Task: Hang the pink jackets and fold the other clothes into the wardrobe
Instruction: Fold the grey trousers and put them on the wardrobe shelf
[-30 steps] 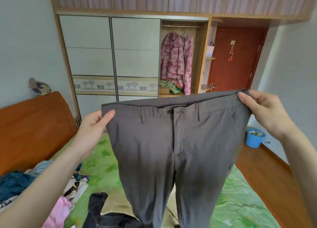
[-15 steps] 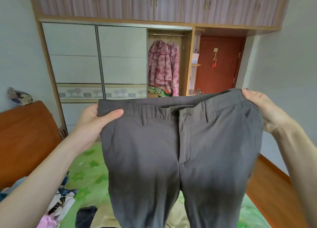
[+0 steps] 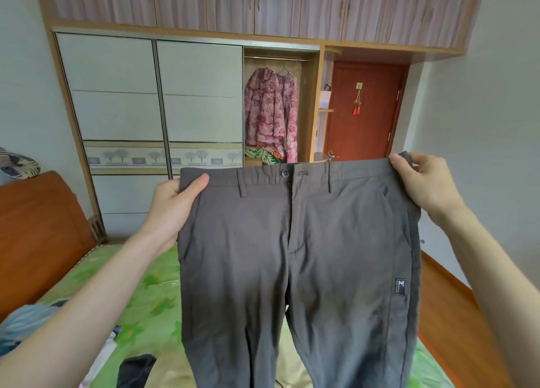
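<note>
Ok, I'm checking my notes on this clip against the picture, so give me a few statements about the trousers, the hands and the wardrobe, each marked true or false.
1. Both hands hold the grey trousers up by the waistband. True: the left hand pinches one corner and the right hand the other.
2. The trousers lie folded flat on the bed. False: they hang open in the air above the green bed sheet.
3. A pink jacket hangs in the open section of the wardrobe. True.
4. The waist button faces the camera. True.
5. The red door stands wide open. False: it is closed.
6. The sliding wardrobe doors cover the pink jacket. False: they stand to its left.
</note>
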